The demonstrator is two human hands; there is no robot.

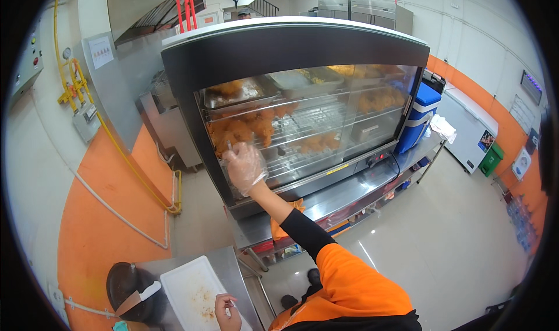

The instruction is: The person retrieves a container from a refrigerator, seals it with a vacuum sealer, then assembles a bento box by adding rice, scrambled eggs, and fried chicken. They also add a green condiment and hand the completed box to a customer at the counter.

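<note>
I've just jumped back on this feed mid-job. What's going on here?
A person's right hand, in a clear plastic glove, reaches to the fried pieces at the left of a glass-fronted display cabinet; whether it grips one is unclear. The bare left hand is over the near right part of a white cutting board. A white-handled knife is at a dark bucket left of the board.

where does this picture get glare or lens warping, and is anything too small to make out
Head view: fisheye distortion bows the long top edge of the display cabinet, with black around the rim; head view: bright reflections on the floor and sheen on the steel table; head view: the lettering on the wall sheet is too small to read.
</note>
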